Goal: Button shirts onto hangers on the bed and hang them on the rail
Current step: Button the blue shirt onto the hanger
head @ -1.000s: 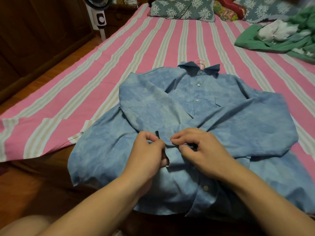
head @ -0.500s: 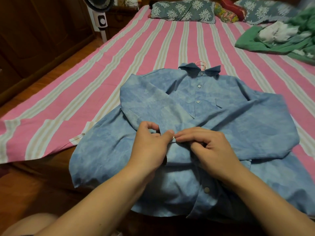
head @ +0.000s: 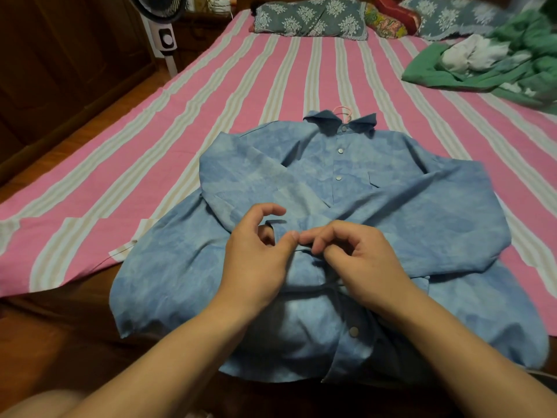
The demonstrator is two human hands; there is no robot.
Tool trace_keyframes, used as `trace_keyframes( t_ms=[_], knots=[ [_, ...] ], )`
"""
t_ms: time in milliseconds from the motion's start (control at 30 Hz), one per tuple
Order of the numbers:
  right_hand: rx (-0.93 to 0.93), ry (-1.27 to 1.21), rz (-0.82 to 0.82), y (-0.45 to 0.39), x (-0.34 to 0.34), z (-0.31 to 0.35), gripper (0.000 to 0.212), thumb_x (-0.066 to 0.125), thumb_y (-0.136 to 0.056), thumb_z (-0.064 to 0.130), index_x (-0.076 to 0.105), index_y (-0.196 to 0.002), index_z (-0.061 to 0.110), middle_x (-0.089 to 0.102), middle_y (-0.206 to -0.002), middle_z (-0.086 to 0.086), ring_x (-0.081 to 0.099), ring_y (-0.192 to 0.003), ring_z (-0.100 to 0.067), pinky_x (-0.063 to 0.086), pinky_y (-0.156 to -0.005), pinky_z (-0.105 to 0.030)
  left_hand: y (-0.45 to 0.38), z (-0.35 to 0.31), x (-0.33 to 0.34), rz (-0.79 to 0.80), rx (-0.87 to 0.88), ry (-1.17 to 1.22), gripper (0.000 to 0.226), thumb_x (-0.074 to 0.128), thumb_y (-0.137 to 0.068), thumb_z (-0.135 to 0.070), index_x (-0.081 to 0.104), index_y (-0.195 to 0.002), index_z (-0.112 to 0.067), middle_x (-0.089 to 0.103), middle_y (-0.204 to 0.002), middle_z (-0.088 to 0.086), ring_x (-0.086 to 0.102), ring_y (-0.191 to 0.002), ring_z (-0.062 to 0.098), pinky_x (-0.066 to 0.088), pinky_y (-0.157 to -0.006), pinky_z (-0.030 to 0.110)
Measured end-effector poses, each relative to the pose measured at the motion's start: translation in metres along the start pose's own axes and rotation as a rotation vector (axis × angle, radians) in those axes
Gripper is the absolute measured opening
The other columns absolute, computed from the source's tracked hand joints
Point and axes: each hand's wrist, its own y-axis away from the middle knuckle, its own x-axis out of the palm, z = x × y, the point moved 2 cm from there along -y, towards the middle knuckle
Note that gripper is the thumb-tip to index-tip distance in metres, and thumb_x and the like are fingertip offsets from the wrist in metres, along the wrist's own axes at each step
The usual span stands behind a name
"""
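Note:
A blue shirt [head: 422, 212] lies face up on the bed with its sleeves folded across the front. A pink hanger hook [head: 343, 110] pokes out of the collar. The upper buttons are fastened; one button shows lower on the front. My left hand [head: 256, 260] and my right hand [head: 361, 257] meet at the middle of the shirt front. Each pinches the fabric edge between thumb and fingertips. The button under the fingers is hidden.
The bed has a pink and white striped sheet [head: 211, 116]. A heap of green and white clothes [head: 497, 64] lies at the far right. Patterned pillows [head: 310, 16] sit at the head. A standing fan [head: 164, 34] is by the bed's left side.
Both hands stayed at the shirt's middle. The left index finger has lifted away from the fabric, and the fingertips have shifted slightly along the front edge.

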Motion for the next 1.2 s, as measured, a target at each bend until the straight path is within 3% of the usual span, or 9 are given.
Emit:
trace_keyframes(
  t_ms=[200,333,433,533,633,833,967,1100,1200],
  knots=[
    [0.013,0.113,0.017,0.000,-0.001,0.003,0.029,0.054,-0.086,-0.001,0.073,-0.083,0.022,0.077,-0.103,0.006,0.071,-0.104,-0.007,0.054,-0.097,-0.036,-0.008,0.003,-0.003,0.066,-0.032,-0.130,0.017,0.078,-0.086,-0.021,0.068,-0.099,-0.027,0.044,-0.055,-0.005,0.040,-0.047,0.007,0.037,-0.053,0.023],
    [-0.026,0.468,-0.206,-0.007,-0.032,0.011,0.027,0.059,-0.085,0.002,0.075,-0.091,0.023,0.076,-0.104,0.008,0.068,-0.101,-0.010,0.052,-0.097,-0.035,-0.012,-0.009,-0.024,0.099,0.072,-0.459,0.019,0.066,-0.094,-0.037,0.063,-0.113,-0.037,0.061,-0.058,-0.004,0.054,-0.055,0.002,0.041,-0.058,0.029],
    [0.231,0.643,-0.328,0.000,-0.084,0.013,0.025,0.057,-0.090,0.013,0.074,-0.106,0.021,0.074,-0.115,-0.002,0.065,-0.108,-0.023,0.049,-0.096,-0.034,-0.015,-0.018,-0.055,0.033,0.155,-0.784,0.029,0.053,-0.099,-0.047,0.059,-0.124,-0.034,0.072,-0.088,-0.004,0.066,-0.092,0.024,0.053,-0.078,0.040],
    [0.512,0.847,-0.305,0.033,-0.133,0.010,0.034,0.054,-0.091,0.024,0.068,-0.120,0.013,0.063,-0.130,-0.017,0.058,-0.119,-0.037,0.047,-0.101,-0.041,-0.027,-0.003,-0.097,0.042,-0.018,-1.042,0.044,0.055,-0.096,-0.045,0.059,-0.133,-0.022,0.063,-0.125,0.016,0.057,-0.114,0.041,0.050,-0.090,0.049],
    [0.615,1.030,-0.361,0.089,-0.158,0.008,0.035,0.051,-0.093,0.031,0.065,-0.109,0.004,0.057,-0.118,-0.029,0.054,-0.111,-0.046,0.046,-0.096,-0.045,-0.016,0.014,-0.129,0.066,-0.217,-1.170,0.052,0.056,-0.095,-0.049,0.055,-0.133,-0.014,0.050,-0.131,0.022,0.049,-0.118,0.045,0.048,-0.095,0.056],
    [0.877,0.872,-0.439,0.157,-0.150,-0.013,0.068,0.055,-0.094,0.056,0.049,-0.127,-0.004,0.047,-0.129,-0.030,0.053,-0.117,-0.048,0.043,-0.097,-0.049,0.021,0.029,-0.157,-0.077,-0.454,-1.007,0.076,0.060,-0.091,-0.059,0.045,-0.139,-0.002,0.045,-0.138,0.028,0.045,-0.127,0.049,0.043,-0.103,0.057],
    [0.866,0.789,-0.508,0.164,-0.135,-0.014,0.077,0.059,-0.084,0.068,0.062,-0.109,-0.005,0.057,-0.114,-0.030,0.061,-0.102,-0.044,0.050,-0.084,-0.044,0.035,0.025,-0.153,-0.090,-0.581,-0.951,0.074,0.056,-0.093,-0.058,0.047,-0.143,-0.004,0.042,-0.148,0.025,0.038,-0.135,0.044,0.037,-0.107,0.058],
    [0.769,0.859,-0.455,0.161,-0.117,-0.004,0.040,0.054,-0.098,0.040,0.060,-0.095,0.001,0.062,-0.107,-0.025,0.061,-0.098,-0.042,0.044,-0.076,-0.040,0.042,0.006,-0.128,0.047,-0.415,-0.947,0.036,0.047,-0.098,-0.042,0.059,-0.107,-0.009,0.061,-0.126,0.022,0.059,-0.111,0.039,0.046,-0.092,0.045],
    [0.633,0.522,-0.547,0.143,-0.108,0.017,0.027,0.051,-0.100,0.028,0.051,-0.089,0.004,0.061,-0.096,-0.020,0.058,-0.088,-0.035,0.041,-0.074,-0.043,0.057,-0.024,-0.089,0.218,-0.211,-0.652,0.021,0.054,-0.099,-0.029,0.056,-0.088,-0.012,0.066,-0.097,0.018,0.060,-0.085,0.029,0.041,-0.072,0.037]
  ],
)
